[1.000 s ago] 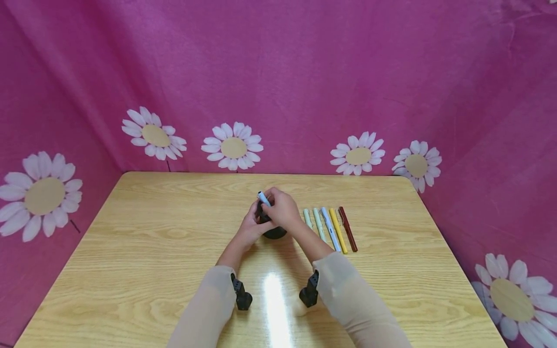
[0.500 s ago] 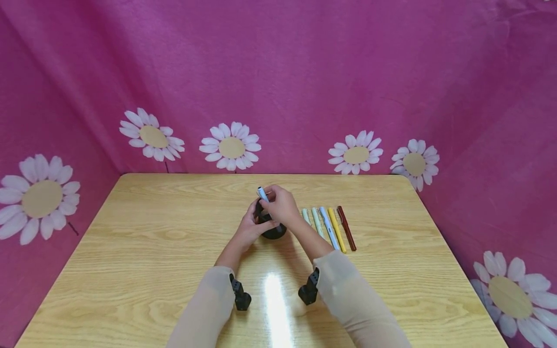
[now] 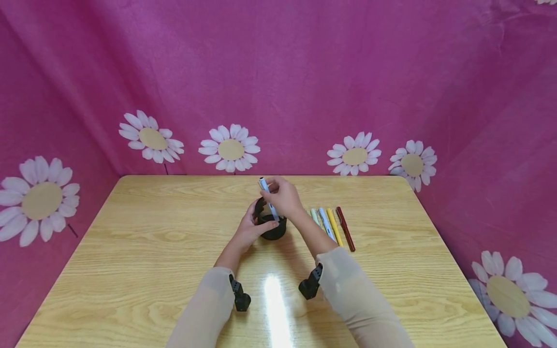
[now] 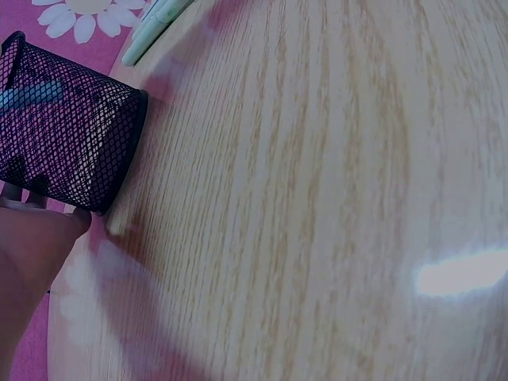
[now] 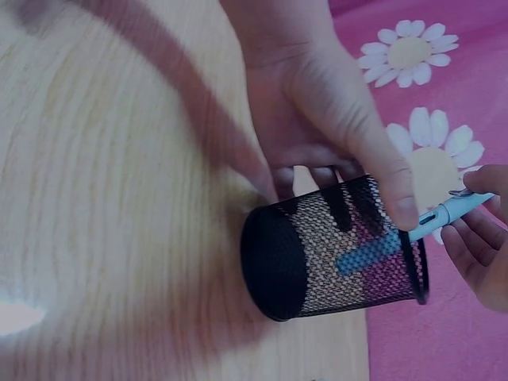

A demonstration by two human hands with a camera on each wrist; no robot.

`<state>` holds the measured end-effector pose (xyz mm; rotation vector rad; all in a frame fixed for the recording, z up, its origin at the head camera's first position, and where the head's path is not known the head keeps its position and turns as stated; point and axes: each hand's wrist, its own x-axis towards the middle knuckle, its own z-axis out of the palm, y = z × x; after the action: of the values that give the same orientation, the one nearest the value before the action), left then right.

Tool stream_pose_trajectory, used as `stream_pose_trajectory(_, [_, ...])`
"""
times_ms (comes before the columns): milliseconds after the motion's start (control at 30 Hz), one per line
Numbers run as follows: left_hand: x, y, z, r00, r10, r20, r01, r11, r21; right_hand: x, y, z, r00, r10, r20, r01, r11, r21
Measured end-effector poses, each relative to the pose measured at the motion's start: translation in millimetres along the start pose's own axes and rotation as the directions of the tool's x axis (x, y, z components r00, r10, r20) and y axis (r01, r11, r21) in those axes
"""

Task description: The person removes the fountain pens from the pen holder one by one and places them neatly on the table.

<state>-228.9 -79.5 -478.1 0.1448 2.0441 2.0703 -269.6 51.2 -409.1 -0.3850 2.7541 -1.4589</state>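
Note:
A black mesh pen holder (image 3: pixel 275 233) is tilted slightly in the grip of my left hand (image 3: pixel 246 231). In the right wrist view that hand's thumb lies along the rim, its fingers around the far side of the mesh holder (image 5: pixel 325 254). My right hand (image 3: pixel 285 199) pinches a light blue pen (image 5: pixel 456 208) near its upper end, above the opening. The pen's lower part shows through the mesh, inside the holder. In the left wrist view, the holder (image 4: pixel 67 127) covers part of the scene and the left fingers (image 4: pixel 59 222) support it from below.
Right of the hands, several pens lie side by side on the wooden table (image 3: pixel 152 251): light green (image 3: pixel 315 215), light blue (image 3: pixel 327 224), yellow (image 3: pixel 334 227) and dark red (image 3: pixel 345 229). The right forearm partly covers this row. A pink flowered cloth (image 3: pixel 287 87) hangs behind the table.
My right hand has risen with the light blue pen, so more of the pen shows above the holder. My left hand stays on the holder. The right forearm now covers the leftmost green pen.

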Motion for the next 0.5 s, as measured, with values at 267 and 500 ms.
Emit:
stream_pose_trajectory(267, [0.8, -1.6, 0.3, 1.0, 0.02, -0.002, -0.02, 1.0, 0.003, 2.4, -6.5, -9.2, 0.999, -0.007, -0.039, 0.008, 1.0, 0.024])
stream_pose_trajectory(500, [0.7, -1.5, 0.6, 1.0, 0.02, -0.009, -0.02, 1.0, -0.005, 3.4, -11.0, -14.0, 0.997, -0.051, -0.052, 0.054, 0.998, 0.045])
